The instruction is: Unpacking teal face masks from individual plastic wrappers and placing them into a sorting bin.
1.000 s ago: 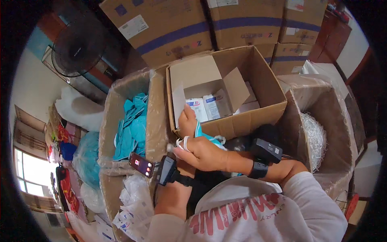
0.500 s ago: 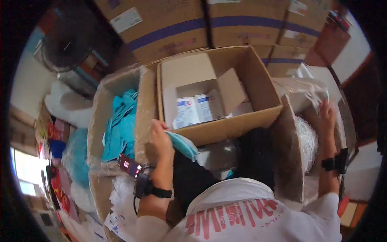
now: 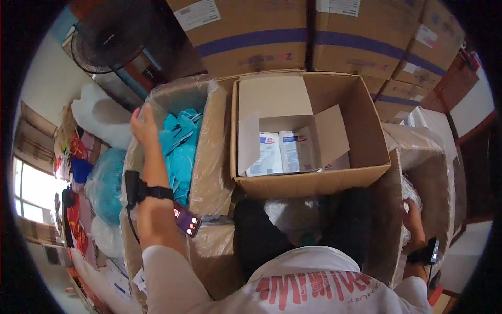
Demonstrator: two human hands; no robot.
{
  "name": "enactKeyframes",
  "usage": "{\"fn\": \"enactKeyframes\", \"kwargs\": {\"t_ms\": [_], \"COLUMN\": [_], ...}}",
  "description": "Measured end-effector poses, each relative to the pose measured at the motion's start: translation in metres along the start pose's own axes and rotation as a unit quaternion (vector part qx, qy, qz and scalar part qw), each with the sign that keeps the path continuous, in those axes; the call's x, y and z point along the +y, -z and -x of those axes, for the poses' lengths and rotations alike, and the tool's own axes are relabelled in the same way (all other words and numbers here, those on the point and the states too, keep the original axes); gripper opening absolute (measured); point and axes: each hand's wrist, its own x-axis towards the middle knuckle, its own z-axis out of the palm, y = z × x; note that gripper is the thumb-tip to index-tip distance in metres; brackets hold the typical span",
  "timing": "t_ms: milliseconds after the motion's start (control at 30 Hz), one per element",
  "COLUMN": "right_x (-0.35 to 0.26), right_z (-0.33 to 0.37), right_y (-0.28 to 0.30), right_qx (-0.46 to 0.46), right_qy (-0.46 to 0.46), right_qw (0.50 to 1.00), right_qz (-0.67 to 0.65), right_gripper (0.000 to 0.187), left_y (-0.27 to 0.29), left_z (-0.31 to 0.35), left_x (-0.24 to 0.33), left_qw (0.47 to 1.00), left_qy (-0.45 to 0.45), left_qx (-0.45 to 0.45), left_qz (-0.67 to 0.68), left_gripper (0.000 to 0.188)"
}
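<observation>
My left hand (image 3: 143, 124) reaches forward into a plastic-lined cardboard box (image 3: 209, 157) on my left that is full of blue folded items (image 3: 180, 152). It rests at the liner's far left rim, and its fingers curl out of sight. A black strap with a small lit device (image 3: 187, 220) sits on that wrist. My right hand (image 3: 413, 215) is low at the right, inside another plastic-lined box (image 3: 439, 172), touching white items wrapped in clear plastic (image 3: 409, 191). The fingers of that hand are hidden.
An open cardboard box (image 3: 314, 178) with white packets (image 3: 282, 152) stands straight ahead, over my dark-clothed knees. Large sealed cartons with blue tape (image 3: 261, 36) are stacked behind. A black fan (image 3: 107, 36) and stuffed bags (image 3: 104, 183) crowd the left.
Both hands were together at my lap with a blue piece. They have spread apart: the left went up into the blue-item box, the right down into the right-hand box.
</observation>
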Motion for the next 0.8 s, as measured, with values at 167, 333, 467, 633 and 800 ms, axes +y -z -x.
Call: {"fn": "enactKeyframes", "kwargs": {"t_ms": [167,333,467,633,800], "right_x": [-0.056,-0.172,-0.234,-0.271,-0.275], "right_z": [-0.020,-0.046,-0.051,-0.025,-0.031], "right_y": [0.001,-0.015,-0.045,-0.068,-0.077], "right_qx": [0.040,-0.027,-0.106,-0.176,-0.142], "right_qy": [0.096,0.209,0.284,0.374,0.415], "right_qw": [0.985,0.952,0.925,0.864,0.873], "right_qz": [-0.135,-0.223,-0.229,-0.286,-0.210], "right_gripper": [0.022,0.022,0.024,0.025,0.023], "left_y": [-0.045,-0.074,-0.110,-0.143,-0.154], "left_z": [0.134,0.265,0.284,0.280,0.287], "left_x": [0.146,0.169,0.155,0.150,0.127], "left_qw": [0.815,0.659,0.700,0.664,0.618], "left_qy": [0.112,-0.016,-0.041,-0.119,-0.423], "left_qx": [-0.449,-0.727,-0.710,-0.716,-0.638], "left_qz": [0.347,0.191,-0.059,-0.179,-0.181], "left_gripper": [0.022,0.034,0.047,0.045,0.027]}}
